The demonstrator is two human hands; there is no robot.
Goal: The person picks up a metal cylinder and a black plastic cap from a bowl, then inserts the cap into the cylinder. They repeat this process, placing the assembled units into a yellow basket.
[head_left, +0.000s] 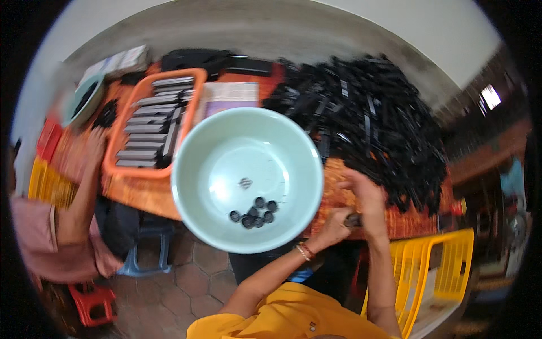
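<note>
Piece (353, 220), dark: in your left hand (335, 227), fingers curled around it, by the tabletop (332, 192) edge, right of the bowl (248, 121). Right hand (367, 199): partly open, nothing visibly held, beside the black pile (361, 118). Keep your left grip steady.

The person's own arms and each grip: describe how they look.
The yellow-orange shirt leaves both forearms bare. A reddish bracelet and a pale one circle the left wrist; none shows on the right. Left grip and right grip wear no gloves.
</note>
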